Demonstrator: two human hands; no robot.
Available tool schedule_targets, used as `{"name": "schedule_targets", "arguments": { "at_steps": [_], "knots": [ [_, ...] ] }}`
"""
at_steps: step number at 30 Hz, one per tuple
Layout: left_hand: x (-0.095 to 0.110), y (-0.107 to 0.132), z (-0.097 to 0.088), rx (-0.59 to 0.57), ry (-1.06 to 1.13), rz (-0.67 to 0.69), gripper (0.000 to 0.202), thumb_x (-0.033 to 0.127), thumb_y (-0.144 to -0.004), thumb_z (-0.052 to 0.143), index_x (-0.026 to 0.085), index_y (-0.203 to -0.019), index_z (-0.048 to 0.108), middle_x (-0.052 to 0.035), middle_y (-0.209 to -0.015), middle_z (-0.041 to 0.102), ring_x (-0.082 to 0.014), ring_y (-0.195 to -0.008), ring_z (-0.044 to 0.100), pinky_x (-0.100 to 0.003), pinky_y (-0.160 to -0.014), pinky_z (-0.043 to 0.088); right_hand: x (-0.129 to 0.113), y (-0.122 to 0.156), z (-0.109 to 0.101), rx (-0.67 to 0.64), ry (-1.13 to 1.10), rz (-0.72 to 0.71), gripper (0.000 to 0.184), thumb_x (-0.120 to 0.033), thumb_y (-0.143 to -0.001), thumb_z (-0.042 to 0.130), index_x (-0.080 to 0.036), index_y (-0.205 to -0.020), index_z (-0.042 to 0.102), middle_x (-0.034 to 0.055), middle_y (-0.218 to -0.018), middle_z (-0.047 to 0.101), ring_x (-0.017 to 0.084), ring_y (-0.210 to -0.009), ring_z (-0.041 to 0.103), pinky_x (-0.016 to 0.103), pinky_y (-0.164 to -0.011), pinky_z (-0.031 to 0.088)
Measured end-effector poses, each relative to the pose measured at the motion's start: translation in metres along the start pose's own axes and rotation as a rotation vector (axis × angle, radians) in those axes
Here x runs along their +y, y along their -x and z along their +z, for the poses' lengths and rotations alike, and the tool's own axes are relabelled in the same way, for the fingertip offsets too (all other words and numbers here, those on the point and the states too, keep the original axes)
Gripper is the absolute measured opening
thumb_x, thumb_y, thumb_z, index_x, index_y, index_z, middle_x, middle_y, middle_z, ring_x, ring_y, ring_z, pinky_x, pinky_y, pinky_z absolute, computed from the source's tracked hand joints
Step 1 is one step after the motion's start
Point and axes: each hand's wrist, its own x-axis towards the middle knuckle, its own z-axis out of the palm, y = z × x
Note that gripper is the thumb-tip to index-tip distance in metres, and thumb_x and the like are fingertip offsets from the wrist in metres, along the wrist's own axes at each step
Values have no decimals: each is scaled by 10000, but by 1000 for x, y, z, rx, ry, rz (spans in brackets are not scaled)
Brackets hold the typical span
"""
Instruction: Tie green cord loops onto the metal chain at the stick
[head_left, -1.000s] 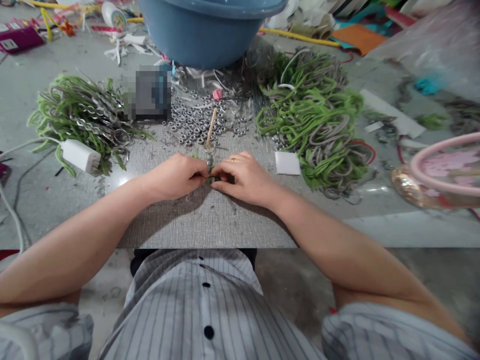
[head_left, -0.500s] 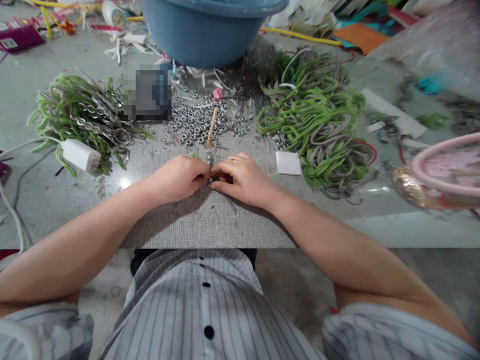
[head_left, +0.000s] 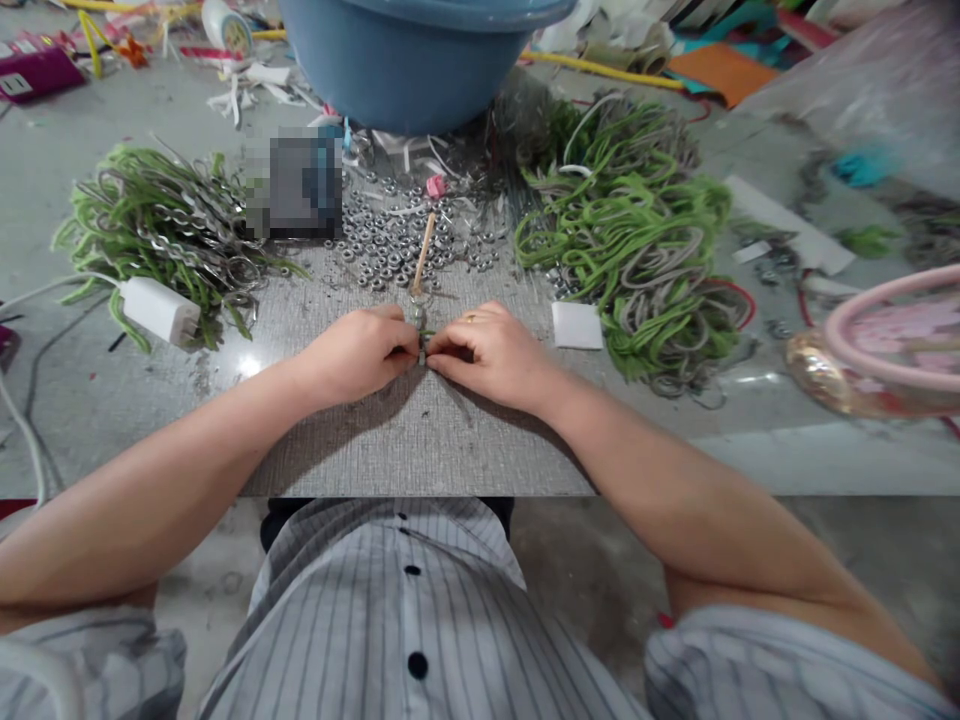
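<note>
Close to the table's front edge, my left hand (head_left: 358,352) pinches a short bit of green cord (head_left: 423,340) between thumb and bent fingers. From the other side, my right hand (head_left: 496,358) is closed at the fingertips on the same cord, almost touching the left. Most of the cord is hidden by the fingers. A small metal clasp or ring (head_left: 418,308) shows just above the fingertips. Beyond it a thin wooden stick (head_left: 424,252) points away, its far end among many loose metal rings (head_left: 382,262).
Left lies a bundle of green and grey cords with chains (head_left: 161,220), beside a white charger plug (head_left: 160,310). A larger cord heap (head_left: 637,230) lies right, near a white square pad (head_left: 577,326). A blue basin (head_left: 420,70) stands behind; a pink-rimmed object (head_left: 892,330) is far right.
My right thumb and fingertips have shifted slightly right and drawn closer together. A little more of the green cord shows between the hands. My left hand has barely moved.
</note>
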Motion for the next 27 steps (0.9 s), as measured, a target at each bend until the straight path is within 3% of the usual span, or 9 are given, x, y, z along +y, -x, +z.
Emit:
{"name": "schedule_targets", "arguments": {
  "at_steps": [10,15,23,27],
  "knots": [
    [0,-1,0,-16,11,-23,154,138,-787,545,157,-791,698,-28,-768,611,-129,-681,583,-248,-672,464,-6,-2,4,19,14,3,103,-205,-794,549,-197,-710,610,17,-667,632,176,-694,546,335,-770,328],
    [6,2,-7,-36,47,-30,153,165,-765,595,137,-889,682,-62,-901,611,-139,-722,592,-262,-689,480,-5,-1,4,25,-6,-4,95,-214,-783,545,-196,-710,603,9,-664,630,157,-651,537,335,-775,322],
    [3,3,3,15,-12,-35,152,208,-810,599,148,-897,708,-59,-882,576,-152,-730,602,-284,-696,492,-3,0,-1,14,-17,-38,102,-211,-787,547,-199,-696,591,-8,-651,618,137,-618,518,326,-762,327],
    [3,3,4,17,-7,-35,162,213,-808,605,147,-909,712,-65,-896,578,-156,-754,608,-286,-715,501,-3,1,-9,67,-65,10,102,-183,-755,537,-207,-659,560,-16,-610,605,130,-586,510,308,-723,365]
  ]
}}
